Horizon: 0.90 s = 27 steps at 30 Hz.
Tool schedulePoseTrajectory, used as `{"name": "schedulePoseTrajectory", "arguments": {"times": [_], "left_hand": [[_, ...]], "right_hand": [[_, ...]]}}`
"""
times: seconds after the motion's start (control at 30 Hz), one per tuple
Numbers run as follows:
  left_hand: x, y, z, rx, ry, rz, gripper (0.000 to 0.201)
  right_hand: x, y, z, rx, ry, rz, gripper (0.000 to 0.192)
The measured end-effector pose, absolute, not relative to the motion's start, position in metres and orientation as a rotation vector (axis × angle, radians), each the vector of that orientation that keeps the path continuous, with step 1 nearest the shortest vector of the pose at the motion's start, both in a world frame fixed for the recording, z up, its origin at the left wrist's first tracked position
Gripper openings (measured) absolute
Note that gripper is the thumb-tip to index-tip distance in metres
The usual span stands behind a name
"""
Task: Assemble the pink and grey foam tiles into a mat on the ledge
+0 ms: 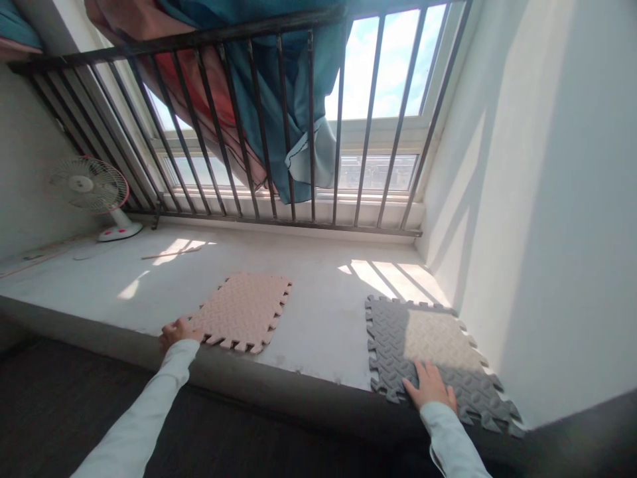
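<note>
— On the wide window ledge [318,292], what is each hand doing?

— The left hand [176,330] is gripping the near left corner of the pink foam mat [243,311], fingers curled around its toothed edge. The right hand [432,386] is lying flat and unclenched on the grey foam mat [398,345], palm down near its front edge, grasping nothing.

— Where are the mats sitting?

— Both are lying flat on the ledge, well apart from each other. The pink one is left of centre, its near edge just behind the ledge's front lip. The grey one is close to the right wall [547,199], its near corner reaching the lip, and a beige mat [440,338] is resting on top of it in the sunlight.

— How would you expect them to handle?

— They are looking like interlocking foam tiles, so I am judging them light, soft and bendy, with a ribbed top that should not be slippery. A corner pinch will probably make the tile droop; taking an edge between the teeth, or sliding it flat under a palm, seems steadier. The teeth could tear if pulled hard.

— Anything else around?

— A small fan [92,189] is standing at the far left by the window bars [279,126], and blue and red cloth [293,119] is hanging behind them.
</note>
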State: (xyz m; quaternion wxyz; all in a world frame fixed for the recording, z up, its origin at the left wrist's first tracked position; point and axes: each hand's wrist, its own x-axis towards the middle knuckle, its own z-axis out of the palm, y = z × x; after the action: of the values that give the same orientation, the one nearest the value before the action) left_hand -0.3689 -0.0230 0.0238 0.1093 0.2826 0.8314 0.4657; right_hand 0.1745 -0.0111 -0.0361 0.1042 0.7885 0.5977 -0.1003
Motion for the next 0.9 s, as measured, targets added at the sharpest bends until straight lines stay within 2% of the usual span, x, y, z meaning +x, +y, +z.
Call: {"name": "schedulePoseTrajectory", "arguments": {"times": [0.07, 0.17, 0.27, 0.37, 0.43, 0.67, 0.9], "left_hand": [[-0.341, -0.020, 0.020, 1.264, 2.329, 1.223, 0.026], [-0.290, -0.010, 0.005, 1.831, 1.786, 0.909, 0.018], [-0.251, 0.005, -0.007, 2.088, 1.757, 0.672, 0.017], [-0.235, 0.024, 0.000, 2.156, 1.842, -0.071, 0.019], [-0.233, 0.035, 0.009, 2.134, 1.809, -0.446, 0.025], [-0.226, 0.042, 0.018, 2.155, 1.774, -0.774, 0.035], [-0.225, 0.044, 0.013, 2.175, 1.776, -0.830, 0.038]], "right_hand": [[0.175, -0.010, -0.038, 2.318, 1.769, -0.299, 0.055], [0.175, -0.010, -0.041, 2.326, 1.778, -0.265, 0.054], [0.176, -0.013, -0.044, 2.361, 1.785, -0.223, 0.053], [0.178, -0.017, -0.046, 2.395, 1.856, -0.175, 0.052], [0.180, -0.019, -0.046, 2.392, 1.905, -0.177, 0.052], [0.180, -0.016, -0.042, 2.388, 1.865, -0.259, 0.054], [0.179, -0.015, -0.040, 2.381, 1.849, -0.279, 0.053]]}}
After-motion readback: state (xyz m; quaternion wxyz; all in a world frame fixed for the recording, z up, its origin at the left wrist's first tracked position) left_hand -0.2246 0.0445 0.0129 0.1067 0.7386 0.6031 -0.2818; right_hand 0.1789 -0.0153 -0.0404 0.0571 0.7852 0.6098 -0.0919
